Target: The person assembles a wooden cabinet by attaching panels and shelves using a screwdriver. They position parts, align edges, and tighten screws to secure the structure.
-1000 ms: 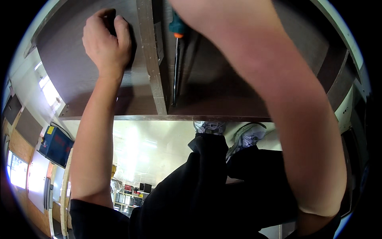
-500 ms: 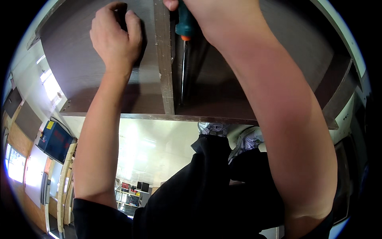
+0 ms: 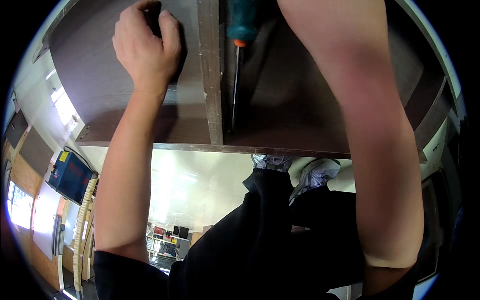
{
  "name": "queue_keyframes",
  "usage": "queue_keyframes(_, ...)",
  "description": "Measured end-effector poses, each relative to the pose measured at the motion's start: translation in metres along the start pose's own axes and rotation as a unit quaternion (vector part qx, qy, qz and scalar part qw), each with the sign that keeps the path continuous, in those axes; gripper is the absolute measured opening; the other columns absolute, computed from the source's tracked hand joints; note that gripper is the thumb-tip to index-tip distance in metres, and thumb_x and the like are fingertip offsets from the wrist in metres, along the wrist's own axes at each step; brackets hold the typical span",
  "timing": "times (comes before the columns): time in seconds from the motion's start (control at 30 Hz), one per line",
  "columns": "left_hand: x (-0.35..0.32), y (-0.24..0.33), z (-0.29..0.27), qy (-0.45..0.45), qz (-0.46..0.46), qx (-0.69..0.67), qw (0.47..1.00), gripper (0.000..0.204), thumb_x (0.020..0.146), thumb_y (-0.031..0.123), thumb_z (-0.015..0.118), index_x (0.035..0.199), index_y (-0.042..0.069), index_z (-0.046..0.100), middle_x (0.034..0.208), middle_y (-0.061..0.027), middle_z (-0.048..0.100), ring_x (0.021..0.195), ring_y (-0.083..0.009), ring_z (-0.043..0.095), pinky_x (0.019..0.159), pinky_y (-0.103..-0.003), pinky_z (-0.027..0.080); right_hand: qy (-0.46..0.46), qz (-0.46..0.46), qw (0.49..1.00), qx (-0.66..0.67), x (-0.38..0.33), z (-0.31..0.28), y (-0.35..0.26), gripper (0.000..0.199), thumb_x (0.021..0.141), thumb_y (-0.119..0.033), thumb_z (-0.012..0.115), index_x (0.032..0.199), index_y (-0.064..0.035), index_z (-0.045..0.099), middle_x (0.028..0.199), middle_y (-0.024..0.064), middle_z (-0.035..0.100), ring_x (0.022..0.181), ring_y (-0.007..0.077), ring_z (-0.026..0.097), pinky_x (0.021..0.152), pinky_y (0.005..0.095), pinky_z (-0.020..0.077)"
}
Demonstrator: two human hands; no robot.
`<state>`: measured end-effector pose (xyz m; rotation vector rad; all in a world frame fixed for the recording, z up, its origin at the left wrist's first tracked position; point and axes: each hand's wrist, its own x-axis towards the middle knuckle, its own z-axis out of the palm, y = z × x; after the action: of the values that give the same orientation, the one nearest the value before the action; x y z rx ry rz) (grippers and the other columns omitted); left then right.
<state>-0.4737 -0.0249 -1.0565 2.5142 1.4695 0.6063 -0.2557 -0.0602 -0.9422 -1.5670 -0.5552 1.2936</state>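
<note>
My left hand (image 3: 147, 47) rests on a dark brown wood-grain panel (image 3: 95, 55), thumb apart from its loosely curled fingers. A dark shadow fills the gap between thumb and forefinger, and I make out no object there. Right of the upright divider (image 3: 210, 70) stands a screwdriver (image 3: 243, 25) with a green handle, an orange collar and a long metal shaft. Its tip meets the brown board near the front edge (image 3: 280, 149). My right forearm (image 3: 370, 100) reaches past the top of the picture, so the right hand and the handle's upper end are out of sight.
Below the front edge, my shoes (image 3: 315, 176) stand on a pale floor (image 3: 195, 180). A blue box-shaped machine (image 3: 70, 175) and a ribbed cream hose (image 3: 82, 235) are at the left. Shelves with goods (image 3: 167, 242) show farther off.
My right forearm has swung to the right, and its fingertip and wrist have left the picture. The screwdriver appears slightly farther right and lower. My left hand has stayed in place.
</note>
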Motion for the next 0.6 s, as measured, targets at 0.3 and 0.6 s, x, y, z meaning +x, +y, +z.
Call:
queue_keyframes(0.3,0.002,0.003,-0.001,-0.003,-0.005,-0.002,1.000,0.025,0.088,0.022,0.065,0.105,0.004,0.064,0.086,-0.0085,0.064,0.079,-0.0237,0.061,0.075,-0.036,0.048,-0.022,0.001,0.999,0.036,0.000,-0.008,0.003,0.024,0.095,-0.019,0.053,0.099,0.0034,0.061,0.077,0.0076,0.060,0.070,0.0132,0.056,0.066,0.0272,0.0466)
queue_keyframes(0.6,0.001,0.001,-0.003,-0.005,-0.029,-0.002,1.000,0.025,0.088,0.022,0.066,0.106,0.005,0.064,0.090,-0.0100,0.065,0.082,-0.0254,0.063,0.077,-0.037,0.049,-0.059,0.003,0.997,0.057,-0.003,-0.013,0.003,0.019,0.097,-0.015,0.054,0.101,0.0020,0.061,0.079,0.0042,0.059,0.071,0.0106,0.055,0.066,0.0253,0.0461)
